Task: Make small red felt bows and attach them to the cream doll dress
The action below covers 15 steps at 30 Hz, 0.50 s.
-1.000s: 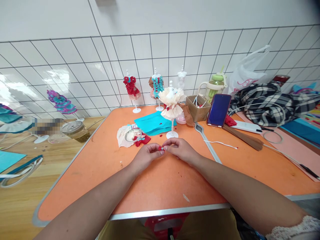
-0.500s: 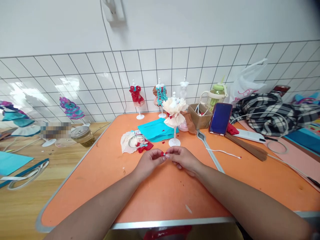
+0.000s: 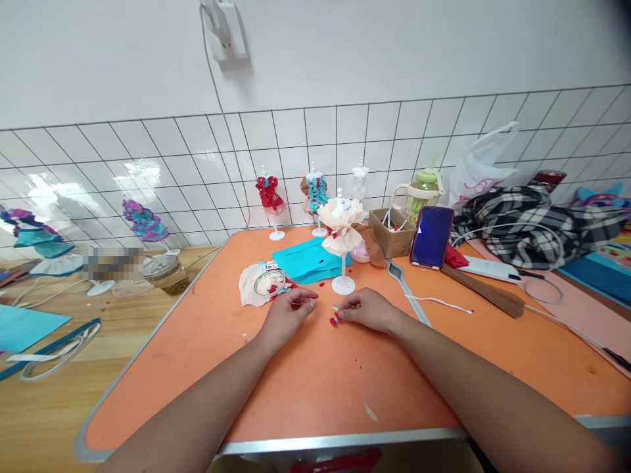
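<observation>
A small red piece (image 3: 335, 320) is pinched between the thumb and fingers of my right hand (image 3: 367, 309), low over the orange table (image 3: 315, 394). My left hand (image 3: 290, 316) is apart from it, fingers loosely curled with a gap before the thumb, nothing visible between them. Just behind my right hand stands a small white mannequin in a cream ruffled paper dress (image 3: 342, 236). Behind my left hand, a ring-shaped roll (image 3: 269, 282) rests on cream and red paper scraps. Flat turquoise paper (image 3: 310, 259) lies behind both hands.
Three small mannequins, one in red (image 3: 270, 197), stand by the tiled wall. To the right are a cardboard box (image 3: 394, 240), a phone (image 3: 432, 238), a green bottle (image 3: 424, 194), brown paper (image 3: 486, 290) and plaid cloth (image 3: 522, 223). A lidded cup (image 3: 167, 274) stands left.
My hands have moved apart. The red piece has gone with my right hand, slightly lower and to the right, while my left hand has let go and shifted left. The view has tilted slightly.
</observation>
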Available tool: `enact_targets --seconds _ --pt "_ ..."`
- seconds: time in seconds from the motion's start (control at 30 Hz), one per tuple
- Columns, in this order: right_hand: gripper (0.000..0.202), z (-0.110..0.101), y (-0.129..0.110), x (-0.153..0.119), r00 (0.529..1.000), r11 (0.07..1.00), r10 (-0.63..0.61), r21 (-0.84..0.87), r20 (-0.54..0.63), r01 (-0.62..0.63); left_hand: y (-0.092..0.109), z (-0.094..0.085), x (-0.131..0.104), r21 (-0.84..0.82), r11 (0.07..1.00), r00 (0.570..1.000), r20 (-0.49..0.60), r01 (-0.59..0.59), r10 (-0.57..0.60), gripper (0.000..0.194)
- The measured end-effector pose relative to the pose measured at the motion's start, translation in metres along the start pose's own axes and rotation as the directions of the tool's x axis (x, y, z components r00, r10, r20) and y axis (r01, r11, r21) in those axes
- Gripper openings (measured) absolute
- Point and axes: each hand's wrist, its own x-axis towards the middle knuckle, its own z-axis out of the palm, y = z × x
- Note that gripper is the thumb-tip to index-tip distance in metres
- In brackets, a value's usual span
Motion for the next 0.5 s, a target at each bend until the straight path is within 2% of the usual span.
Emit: enact_targets --seconds 0.1,0.17,0.27,0.33,0.37,0.43,0.5 --pt "0.014 -0.005 -0.001 0.001 0.997 0.979 -0.052 -0.199 -0.061 0.038 -0.003 -0.002 0.001 0.016 1.000 1.000 -0.002 -0.002 0.002 0.026" --pt "0.016 -0.022 -0.004 -0.001 0.993 0.959 -0.056 -0.283 -0.105 0.024 -0.004 -0.003 0.002 0.027 1.000 1.000 -0.011 -0.007 0.007 0.027" --pt "0.018 -0.072 0.001 -0.012 0.973 0.841 -0.025 -0.531 -0.230 -0.104 -0.005 -0.004 0.002 0.031 0.999 1.000 -0.018 -0.014 0.014 0.027" --pt "0.020 -0.111 0.015 -0.020 0.939 0.723 0.084 -0.628 -0.334 -0.288 -0.005 -0.003 0.001 0.038 0.999 1.000 -0.008 -0.020 0.020 0.026" --pt "0.021 -0.127 0.024 -0.024 0.928 0.688 0.143 -0.640 -0.343 -0.342 -0.005 -0.002 0.001 0.042 0.999 1.000 -0.001 -0.020 0.020 0.025" --pt "0.022 -0.152 0.044 -0.029 0.916 0.673 0.221 -0.628 -0.334 -0.391 -0.004 0.000 0.000 0.047 0.999 1.000 0.015 -0.018 0.017 0.023" --pt "0.024 -0.162 0.059 -0.030 0.912 0.670 0.228 -0.625 -0.342 -0.401 -0.002 0.002 -0.002 0.047 0.999 1.000 0.026 -0.016 0.015 0.022"
